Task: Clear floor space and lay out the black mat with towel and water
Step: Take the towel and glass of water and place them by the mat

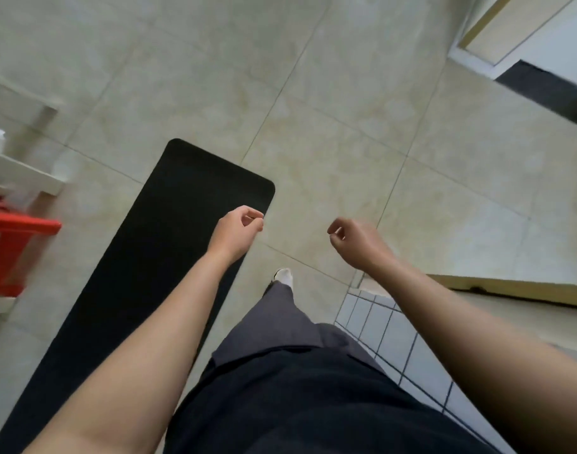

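Note:
The black mat (169, 231) lies unrolled and flat on the beige tiled floor, running from the lower left up to a rounded end near the middle. My left hand (236, 232) hangs over the mat's right edge, fingers loosely curled, holding nothing. My right hand (356, 242) hovers over bare tile to the right of the mat, fingers also loosely curled and empty. I see no towel and no water bottle clearly.
A red stool (15, 244) and a white shelf unit (21, 178) stand at the left edge. A wall corner with white tiles (388, 335) and a door frame (510, 290) sit at the right. My foot (282, 278) stands beside the mat.

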